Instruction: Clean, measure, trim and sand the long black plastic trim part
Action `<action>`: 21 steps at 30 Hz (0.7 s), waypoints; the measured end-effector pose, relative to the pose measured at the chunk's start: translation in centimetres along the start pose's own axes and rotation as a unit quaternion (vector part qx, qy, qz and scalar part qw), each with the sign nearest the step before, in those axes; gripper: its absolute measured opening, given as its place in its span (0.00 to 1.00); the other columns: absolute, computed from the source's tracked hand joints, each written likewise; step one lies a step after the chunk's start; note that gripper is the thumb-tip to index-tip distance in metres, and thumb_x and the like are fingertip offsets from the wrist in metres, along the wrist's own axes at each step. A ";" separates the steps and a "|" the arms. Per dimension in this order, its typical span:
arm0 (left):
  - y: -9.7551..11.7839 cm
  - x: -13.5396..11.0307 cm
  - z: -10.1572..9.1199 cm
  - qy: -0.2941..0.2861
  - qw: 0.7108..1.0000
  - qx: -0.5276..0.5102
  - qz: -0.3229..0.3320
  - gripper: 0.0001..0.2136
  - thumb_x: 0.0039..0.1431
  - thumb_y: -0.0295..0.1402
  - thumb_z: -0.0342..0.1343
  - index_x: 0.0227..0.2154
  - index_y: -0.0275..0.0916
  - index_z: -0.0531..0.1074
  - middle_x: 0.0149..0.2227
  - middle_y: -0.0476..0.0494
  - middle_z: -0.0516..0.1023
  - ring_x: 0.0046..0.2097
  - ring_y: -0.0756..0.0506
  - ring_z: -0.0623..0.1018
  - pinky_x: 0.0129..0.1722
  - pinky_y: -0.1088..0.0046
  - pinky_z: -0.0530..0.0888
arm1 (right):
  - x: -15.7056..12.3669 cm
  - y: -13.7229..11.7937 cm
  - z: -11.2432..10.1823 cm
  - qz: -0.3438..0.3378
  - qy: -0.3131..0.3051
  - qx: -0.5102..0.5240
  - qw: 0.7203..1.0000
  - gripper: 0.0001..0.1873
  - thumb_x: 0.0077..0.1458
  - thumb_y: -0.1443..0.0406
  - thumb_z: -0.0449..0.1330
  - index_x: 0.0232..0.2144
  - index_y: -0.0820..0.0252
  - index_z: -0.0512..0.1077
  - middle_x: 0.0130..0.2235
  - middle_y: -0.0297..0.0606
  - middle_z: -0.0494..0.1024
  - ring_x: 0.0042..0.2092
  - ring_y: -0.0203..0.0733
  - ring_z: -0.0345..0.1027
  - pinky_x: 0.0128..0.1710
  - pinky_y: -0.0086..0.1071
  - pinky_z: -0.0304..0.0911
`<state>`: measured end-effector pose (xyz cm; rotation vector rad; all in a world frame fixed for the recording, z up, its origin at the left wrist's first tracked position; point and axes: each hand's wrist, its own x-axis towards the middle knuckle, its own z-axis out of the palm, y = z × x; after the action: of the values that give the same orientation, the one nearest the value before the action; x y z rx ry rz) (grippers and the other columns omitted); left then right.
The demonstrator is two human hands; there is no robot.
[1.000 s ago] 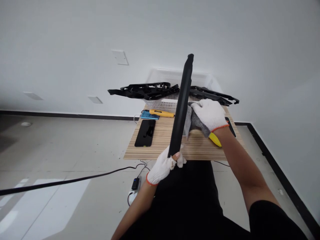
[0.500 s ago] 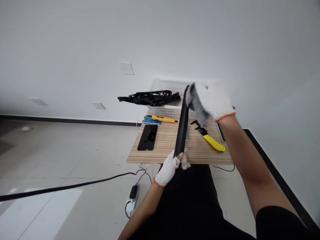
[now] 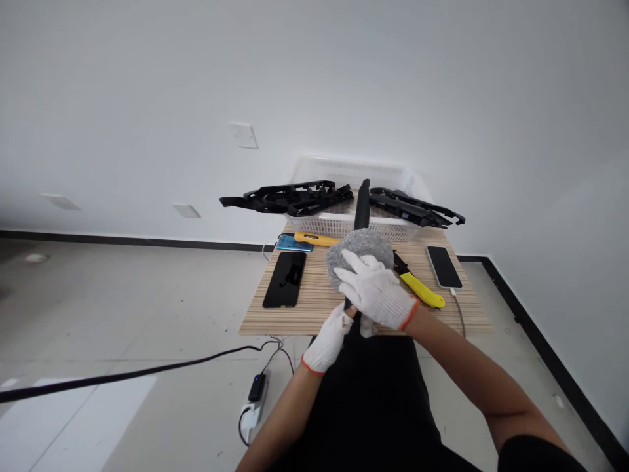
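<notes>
Left hand (image 3: pixel 328 339) clenched low; right hand (image 3: pixel 378 295) just above, palm down, fingers curved.

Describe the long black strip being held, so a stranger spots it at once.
Over the wooden table, before the white basket, the left hand grips the black strip, a grey cloth over its middle. Unlike the basket's openwork frames, it is plain and straight.

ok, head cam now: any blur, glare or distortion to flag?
Head view: soft, even light, no hard shadows on the table; left hand, right hand, grey cloth and black strip all read sharp; a pale glare patch on the floor, lower left; wide-angle stretch toward the frame edges.
</notes>
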<state>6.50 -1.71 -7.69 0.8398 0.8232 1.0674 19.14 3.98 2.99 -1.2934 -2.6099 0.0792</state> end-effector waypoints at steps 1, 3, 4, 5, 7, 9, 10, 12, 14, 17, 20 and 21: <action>0.1 0.2 0.1 0.001 1.000 -0.005 -0.010 0.18 0.61 0.51 0.62 0.31 0.39 0.73 0.25 0.46 0.75 0.33 0.42 0.78 0.41 0.62 0.76 | 0.3 0.2 0.7 0.014 0.007 -0.010 1.000 0.21 0.70 0.56 0.55 0.60 0.51 0.76 0.74 0.43 0.56 0.64 0.62 0.62 0.59 0.56 0.65; 0.3 0.3 0.6 0.006 0.999 -0.022 -0.032 0.20 0.61 0.52 0.61 0.30 0.39 0.72 0.23 0.47 0.73 0.31 0.44 0.78 0.39 0.63 0.76 | 1.5 1.3 1.7 0.032 0.031 -0.027 0.999 0.22 0.71 0.55 0.54 0.63 0.46 0.73 0.76 0.40 0.50 0.70 0.63 0.53 0.66 0.59 0.55; 0.5 0.3 0.9 0.010 0.999 -0.027 -0.037 0.20 0.61 0.53 0.61 0.29 0.38 0.71 0.22 0.48 0.72 0.30 0.44 0.77 0.37 0.64 0.76 | 2.3 1.9 2.1 0.040 0.046 -0.034 0.998 0.23 0.71 0.55 0.54 0.65 0.45 0.71 0.76 0.39 0.49 0.72 0.62 0.49 0.69 0.60 0.49; 0.7 0.3 1.2 0.017 0.999 -0.028 -0.035 0.21 0.61 0.53 0.61 0.29 0.38 0.70 0.21 0.49 0.71 0.28 0.45 0.76 0.36 0.65 0.76 | 3.2 2.6 2.3 0.048 0.060 -0.041 0.996 0.24 0.72 0.55 0.53 0.66 0.45 0.69 0.76 0.39 0.48 0.74 0.61 0.45 0.71 0.60 0.43; 1.1 0.1 1.8 0.033 0.999 -0.021 -0.026 0.22 0.60 0.54 0.62 0.28 0.38 0.68 0.20 0.51 0.69 0.26 0.47 0.75 0.33 0.66 0.75 | 5.0 3.7 2.3 0.069 0.082 -0.051 0.993 0.25 0.73 0.54 0.51 0.68 0.46 0.67 0.77 0.40 0.47 0.75 0.60 0.40 0.73 0.58 0.38; 1.3 -0.1 2.1 0.042 0.999 -0.016 -0.020 0.22 0.60 0.54 0.61 0.27 0.39 0.65 0.19 0.51 0.69 0.23 0.49 0.73 0.32 0.67 0.75 | 6.7 4.2 2.0 0.088 0.094 -0.050 0.990 0.25 0.72 0.56 0.51 0.67 0.47 0.67 0.77 0.40 0.46 0.76 0.59 0.38 0.74 0.57 0.36; 1.4 -0.1 2.2 0.046 0.999 -0.017 -0.017 0.23 0.60 0.54 0.61 0.26 0.39 0.64 0.19 0.52 0.68 0.23 0.50 0.72 0.31 0.67 0.75 | 7.5 4.3 1.8 0.094 0.098 -0.047 0.990 0.24 0.72 0.56 0.52 0.66 0.48 0.69 0.77 0.41 0.47 0.76 0.59 0.38 0.74 0.56 0.36; 1.3 -0.1 2.3 0.057 0.998 -0.017 -0.006 0.22 0.60 0.53 0.60 0.26 0.40 0.63 0.20 0.52 0.68 0.22 0.51 0.71 0.31 0.68 0.75 | 9.1 4.4 1.3 0.102 0.109 -0.038 0.988 0.23 0.71 0.57 0.53 0.63 0.51 0.72 0.76 0.41 0.48 0.76 0.58 0.38 0.75 0.56 0.36; 1.1 -0.1 2.3 0.065 0.998 -0.012 0.005 0.22 0.61 0.52 0.60 0.26 0.40 0.63 0.20 0.53 0.68 0.22 0.51 0.70 0.31 0.69 0.75 | 10.8 4.7 0.7 0.118 0.121 -0.033 0.985 0.23 0.71 0.58 0.53 0.64 0.54 0.71 0.76 0.43 0.49 0.76 0.59 0.39 0.75 0.56 0.38; 0.7 -0.1 2.2 0.068 0.998 -0.001 0.013 0.20 0.62 0.51 0.59 0.29 0.39 0.66 0.19 0.53 0.68 0.21 0.51 0.69 0.30 0.70 0.75 | 13.6 5.5 -0.4 0.154 0.112 -0.035 0.981 0.28 0.71 0.59 0.52 0.69 0.59 0.64 0.76 0.48 0.47 0.76 0.62 0.40 0.74 0.58 0.41; 0.4 -0.2 2.1 0.074 0.997 0.009 0.022 0.21 0.63 0.53 0.57 0.31 0.39 0.68 0.19 0.53 0.69 0.21 0.51 0.69 0.28 0.70 0.74 | 15.8 6.0 -1.1 0.170 0.092 -0.040 0.980 0.34 0.72 0.58 0.50 0.73 0.67 0.55 0.75 0.55 0.48 0.75 0.65 0.40 0.73 0.58 0.44; 0.4 -0.2 2.1 0.077 0.997 0.014 0.025 0.21 0.64 0.54 0.56 0.30 0.39 0.67 0.18 0.52 0.69 0.21 0.50 0.69 0.28 0.70 0.74 | 16.0 5.9 -1.1 0.172 0.091 -0.040 0.980 0.35 0.72 0.58 0.50 0.74 0.70 0.52 0.75 0.56 0.47 0.75 0.65 0.40 0.73 0.57 0.45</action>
<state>8.13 -2.20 -6.36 0.8125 0.9511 1.1782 14.62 20.15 6.07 -1.6843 -2.2357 -0.0851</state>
